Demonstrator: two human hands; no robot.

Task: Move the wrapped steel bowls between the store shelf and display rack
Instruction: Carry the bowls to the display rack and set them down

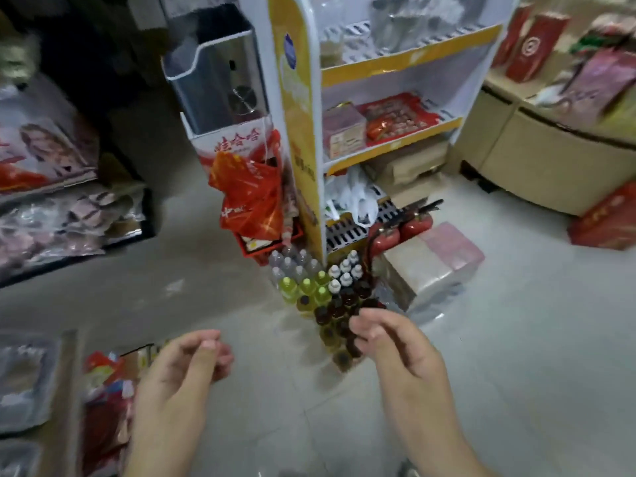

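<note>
Both of my hands hang empty over the grey floor in the lower part of the view. My left hand [186, 363] has its fingers loosely curled with nothing in them. My right hand [395, 342] also holds nothing, its fingers bent and apart. Ahead stands the white and yellow display rack [392, 67]. On its top shelf sit shiny wrapped steel bowls [395, 32], blurred, well above and beyond both hands. At the lower left edge lie flat wrapped items on a shelf [31, 376]; I cannot tell whether they are bowls.
Packs of small bottles [320, 287] stand on the floor at the rack's foot, just beyond my right hand. Two red fire extinguishers [399, 232] and a wrapped carton [433, 266] lie beside them. A red bag [251, 197] hangs left of the rack. A beige counter [550, 160] stands at right.
</note>
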